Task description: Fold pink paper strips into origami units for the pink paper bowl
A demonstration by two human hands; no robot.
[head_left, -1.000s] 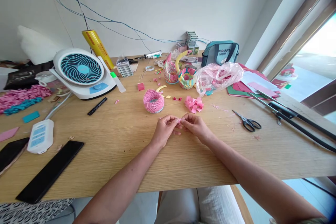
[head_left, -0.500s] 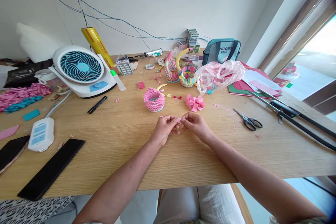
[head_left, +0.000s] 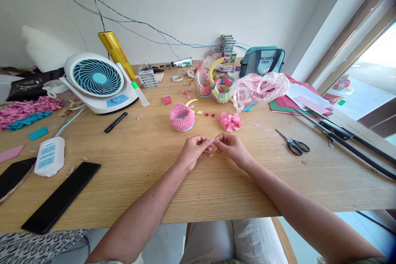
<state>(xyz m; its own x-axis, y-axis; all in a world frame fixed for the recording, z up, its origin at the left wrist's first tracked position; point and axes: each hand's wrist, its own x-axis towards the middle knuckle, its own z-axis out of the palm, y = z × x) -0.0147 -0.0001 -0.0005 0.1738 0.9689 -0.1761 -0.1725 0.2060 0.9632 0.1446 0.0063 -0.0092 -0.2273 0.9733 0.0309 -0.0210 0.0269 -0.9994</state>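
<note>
My left hand (head_left: 196, 151) and my right hand (head_left: 230, 147) meet over the table, thumbs and forefingers pinched together. Between the fingertips shows a small piece of pink paper (head_left: 212, 143), mostly hidden by the fingers; its folds are too small to make out. Just beyond my hands lies a heap of pink paper strips (head_left: 229, 121). Left of the heap stands a round pink basket-like body of folded paper (head_left: 182, 117), with a curved yellow paper piece (head_left: 191, 102) at its rim. Farther back are two finished-looking folded-paper swans, one pink (head_left: 203, 82) and one multicoloured with a yellow neck (head_left: 221, 90).
Black-handled scissors (head_left: 297, 147) and a paper trimmer (head_left: 337, 130) lie to the right. A pink-filled plastic bag (head_left: 261, 88) sits before a teal bag (head_left: 262, 61). Leftward are a fan (head_left: 98, 80), a black pen (head_left: 115, 122), a power strip (head_left: 50, 156) and a long black object (head_left: 62, 198).
The view has shifted very slightly. Both hands keep their pinch on the pink paper in nearly the same place, with only tiny finger movement.
</note>
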